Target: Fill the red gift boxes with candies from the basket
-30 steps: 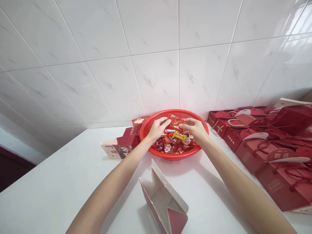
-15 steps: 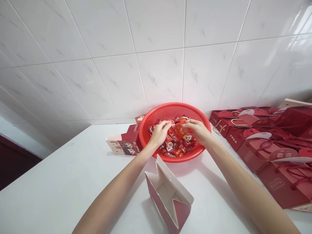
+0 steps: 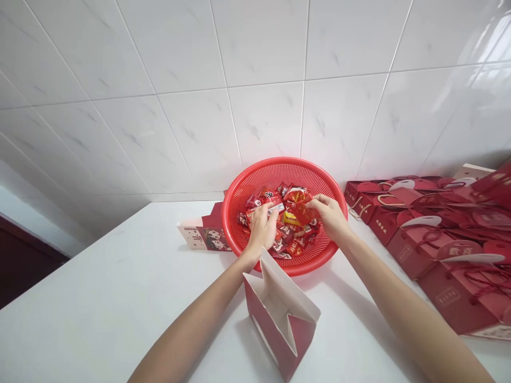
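A red perforated basket [image 3: 325, 255] holds wrapped candies [image 3: 293, 247], mostly red with some yellow. Over its left part is my left hand [image 3: 263, 226], fingers bent on the candies; what its fingertips hold, if anything, is hidden. At the basket's right side my right hand [image 3: 328, 215] pinches a shiny red wrapped packet [image 3: 304, 213] between thumb and fingers. Nearer to me, in front of the basket, an open-topped red paper box [image 3: 279, 324] with a pale inside stands between my forearms.
Many closed red gift boxes [image 3: 451, 295] with cord handles fill the right side of the white table [image 3: 120, 282]. A flattened printed box [image 3: 205, 234] lies left of the basket. Behind is a white tiled wall [image 3: 263, 122].
The basket's near rim has come closer to the open box. My left hand has moved down and away from my right hand, which still holds the red packet.
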A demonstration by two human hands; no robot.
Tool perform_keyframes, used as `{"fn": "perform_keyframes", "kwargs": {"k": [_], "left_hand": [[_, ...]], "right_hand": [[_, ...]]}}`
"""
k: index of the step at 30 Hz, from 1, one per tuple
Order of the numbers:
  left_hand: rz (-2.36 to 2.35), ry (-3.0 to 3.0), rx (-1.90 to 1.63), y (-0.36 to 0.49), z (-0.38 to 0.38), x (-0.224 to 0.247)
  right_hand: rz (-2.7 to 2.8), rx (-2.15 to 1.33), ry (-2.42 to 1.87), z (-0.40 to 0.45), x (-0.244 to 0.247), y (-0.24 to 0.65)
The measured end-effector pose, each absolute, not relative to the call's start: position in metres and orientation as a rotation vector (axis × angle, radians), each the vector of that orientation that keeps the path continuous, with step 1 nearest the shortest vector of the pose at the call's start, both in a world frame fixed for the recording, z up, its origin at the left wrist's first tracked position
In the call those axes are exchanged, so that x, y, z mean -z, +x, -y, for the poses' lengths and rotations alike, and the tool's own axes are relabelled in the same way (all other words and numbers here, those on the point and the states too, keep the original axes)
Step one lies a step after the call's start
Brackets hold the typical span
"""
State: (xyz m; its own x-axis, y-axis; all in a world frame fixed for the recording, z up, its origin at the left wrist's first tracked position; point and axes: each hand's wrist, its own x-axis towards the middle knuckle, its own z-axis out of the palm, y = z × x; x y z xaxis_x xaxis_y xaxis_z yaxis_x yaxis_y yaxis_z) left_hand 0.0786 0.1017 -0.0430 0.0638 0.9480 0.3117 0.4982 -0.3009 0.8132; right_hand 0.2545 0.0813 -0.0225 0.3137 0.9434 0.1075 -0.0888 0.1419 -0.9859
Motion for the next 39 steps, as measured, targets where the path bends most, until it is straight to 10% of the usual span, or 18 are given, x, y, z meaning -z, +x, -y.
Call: {"fn": "perform_keyframes", "kwargs": {"k": [17, 39], "left_hand": [[-1.602, 2.412, -0.227, 0.084, -0.122, 0.036], [-1.586, 2.472, -0.085, 0.096, -0.154, 0.030]], "right_hand": [[0.950, -0.968, -1.073, -0.078, 0.021, 0.256], [0.851, -1.000, -0.965, -0.091, 0.026, 0.263]]}}
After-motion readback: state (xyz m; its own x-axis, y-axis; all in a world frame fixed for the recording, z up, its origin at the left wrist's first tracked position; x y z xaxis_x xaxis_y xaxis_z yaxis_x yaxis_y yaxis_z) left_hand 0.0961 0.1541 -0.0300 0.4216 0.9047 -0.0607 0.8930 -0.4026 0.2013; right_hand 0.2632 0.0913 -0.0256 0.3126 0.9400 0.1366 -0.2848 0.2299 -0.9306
